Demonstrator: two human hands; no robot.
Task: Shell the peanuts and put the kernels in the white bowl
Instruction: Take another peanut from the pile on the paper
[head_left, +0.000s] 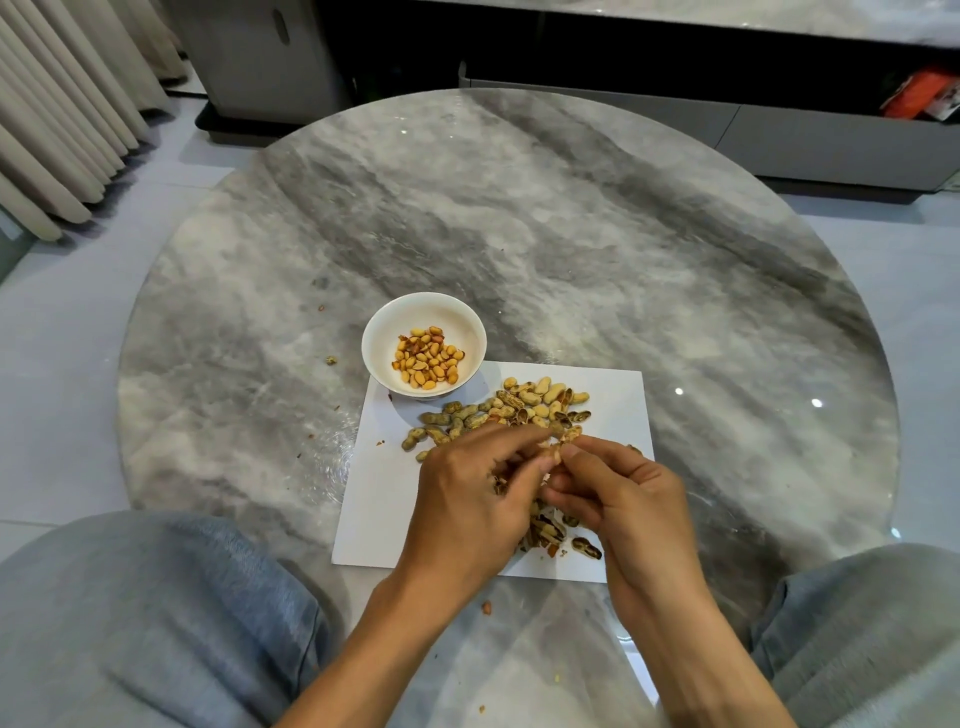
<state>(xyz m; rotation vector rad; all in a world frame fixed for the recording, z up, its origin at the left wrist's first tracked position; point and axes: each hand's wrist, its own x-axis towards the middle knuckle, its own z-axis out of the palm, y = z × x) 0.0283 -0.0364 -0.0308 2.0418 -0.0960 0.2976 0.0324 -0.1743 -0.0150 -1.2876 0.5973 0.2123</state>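
From left: I am keeping the white bowl (423, 347) of kernels (428, 358) near the pile of unshelled peanuts (498, 410) on the paper sheet (374, 499) for short transfers, while my left hand (467, 499) and right hand (618, 493) are together pinching one peanut (553, 453), prying its shell above the tabletop (571, 234).

We cannot see most of the peanut (555, 451) pinched between our hands (545, 493); fingers cover it. They also hide part of the empty shells (550, 530) beneath that peanut.
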